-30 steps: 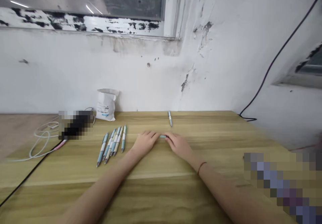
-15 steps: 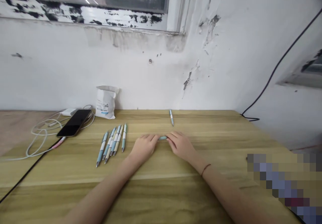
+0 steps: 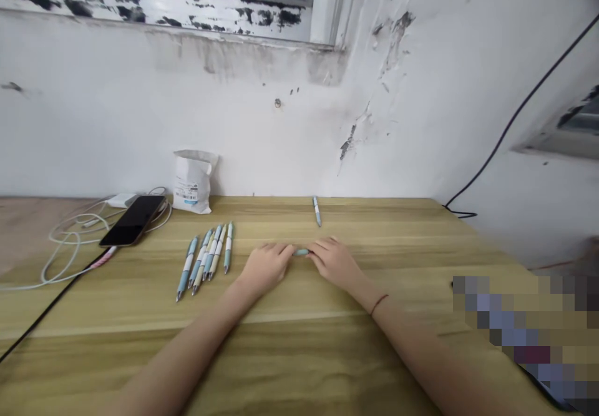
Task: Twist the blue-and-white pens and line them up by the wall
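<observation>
My left hand [image 3: 266, 266] and my right hand [image 3: 336, 262] rest on the wooden table [image 3: 299, 341], fingertips together. Between them they pinch a small teal pen part [image 3: 302, 252] that lies across the gap. Both hands have their fingers curled onto it. A row of several teal-and-white pens [image 3: 206, 260] lies just left of my left hand. One single pen [image 3: 317, 210] lies farther back, near the wall, beyond my right hand.
A dark phone [image 3: 131, 228] with white cables [image 3: 65, 247] lies at the back left, beside a white pouch [image 3: 191, 181] against the wall. A black cable [image 3: 42, 322] crosses the left table edge. A blurred patch [image 3: 519, 328] covers the right side.
My hands have stayed together on the teal part, almost still. The view has tilted slightly, so everything sits a little higher in the picture.
</observation>
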`<action>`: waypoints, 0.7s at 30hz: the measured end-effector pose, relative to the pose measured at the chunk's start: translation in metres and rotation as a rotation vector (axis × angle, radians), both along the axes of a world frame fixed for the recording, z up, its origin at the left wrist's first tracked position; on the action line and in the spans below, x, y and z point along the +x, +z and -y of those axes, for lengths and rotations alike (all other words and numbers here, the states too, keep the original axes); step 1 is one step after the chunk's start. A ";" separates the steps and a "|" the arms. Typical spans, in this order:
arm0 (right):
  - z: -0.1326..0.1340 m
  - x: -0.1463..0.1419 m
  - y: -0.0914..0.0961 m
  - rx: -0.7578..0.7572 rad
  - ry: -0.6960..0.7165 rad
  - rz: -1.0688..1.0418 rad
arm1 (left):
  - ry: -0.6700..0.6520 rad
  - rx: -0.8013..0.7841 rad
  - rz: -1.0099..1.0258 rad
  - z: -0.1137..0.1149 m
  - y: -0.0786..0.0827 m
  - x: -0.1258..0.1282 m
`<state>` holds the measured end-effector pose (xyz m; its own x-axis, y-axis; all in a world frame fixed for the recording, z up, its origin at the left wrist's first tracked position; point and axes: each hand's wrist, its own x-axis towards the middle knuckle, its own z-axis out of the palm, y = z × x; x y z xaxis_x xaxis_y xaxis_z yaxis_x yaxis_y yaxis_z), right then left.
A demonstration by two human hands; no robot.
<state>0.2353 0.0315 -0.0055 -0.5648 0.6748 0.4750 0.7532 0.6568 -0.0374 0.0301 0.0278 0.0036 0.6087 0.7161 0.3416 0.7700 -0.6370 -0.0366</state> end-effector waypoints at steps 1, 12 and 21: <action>0.001 0.000 0.000 -0.035 -0.003 -0.023 | -0.023 0.030 -0.001 -0.001 -0.001 0.000; -0.002 0.003 -0.001 0.113 0.008 0.072 | 0.038 -0.139 0.089 0.005 0.006 0.004; 0.002 0.000 -0.003 -0.239 -0.021 -0.350 | -0.064 0.001 0.182 -0.003 0.000 0.000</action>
